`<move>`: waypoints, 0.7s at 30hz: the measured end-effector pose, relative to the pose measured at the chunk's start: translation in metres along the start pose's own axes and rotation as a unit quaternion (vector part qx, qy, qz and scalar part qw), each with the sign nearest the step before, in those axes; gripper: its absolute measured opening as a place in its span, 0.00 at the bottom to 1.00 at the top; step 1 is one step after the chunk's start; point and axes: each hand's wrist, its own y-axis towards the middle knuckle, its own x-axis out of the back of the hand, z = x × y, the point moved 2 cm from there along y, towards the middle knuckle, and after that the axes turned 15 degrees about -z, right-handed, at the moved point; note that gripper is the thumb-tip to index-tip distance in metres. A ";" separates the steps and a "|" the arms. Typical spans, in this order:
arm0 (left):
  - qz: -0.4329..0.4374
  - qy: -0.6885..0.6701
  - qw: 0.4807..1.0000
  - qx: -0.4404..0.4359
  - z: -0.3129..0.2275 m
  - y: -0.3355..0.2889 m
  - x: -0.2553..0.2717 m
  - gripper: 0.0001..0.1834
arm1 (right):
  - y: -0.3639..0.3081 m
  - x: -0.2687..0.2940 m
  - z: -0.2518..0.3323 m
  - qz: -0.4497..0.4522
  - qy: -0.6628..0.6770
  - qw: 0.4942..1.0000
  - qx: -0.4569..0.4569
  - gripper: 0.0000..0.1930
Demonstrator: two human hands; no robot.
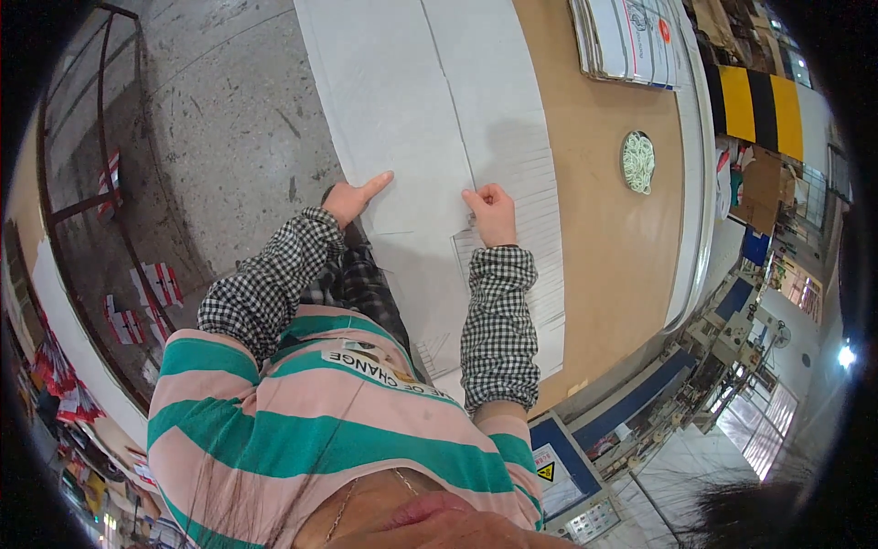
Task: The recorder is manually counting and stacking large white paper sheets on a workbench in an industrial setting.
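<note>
Long white sheets (402, 110) lie layered from the far side of the table toward my body, with a seam-like edge running down the middle. My left hand (351, 201) holds their left edge, its thumb stretched over the top and its other fingers mostly hidden. My right hand (495, 218) pinches the white sheet at the middle edge, thumb and forefinger together. Fanned layers of sheet edges show to the right of that hand. Black-and-white checked sleeves cover both forearms.
A brown tabletop (613, 238) extends right of the sheets. On it are a round dish of pale green-white strings (638, 163) and a stack of printed white bags (631, 41). Left are a concrete floor (238, 119) and a dark metal frame (102, 110). Machinery (722, 339) stands at the right.
</note>
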 end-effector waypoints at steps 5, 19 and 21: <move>0.017 -0.002 1.000 0.004 -0.020 -0.020 0.005 0.48 | -0.003 0.002 0.000 -0.007 -0.006 1.000 -0.008 0.16; 0.014 -0.028 1.000 -0.001 -0.007 -0.006 -0.002 0.49 | -0.008 0.006 -0.016 0.021 0.067 0.992 -0.107 0.15; 0.014 -0.025 1.000 -0.004 -0.007 -0.006 -0.002 0.50 | -0.009 0.005 -0.018 0.014 0.066 0.992 -0.104 0.15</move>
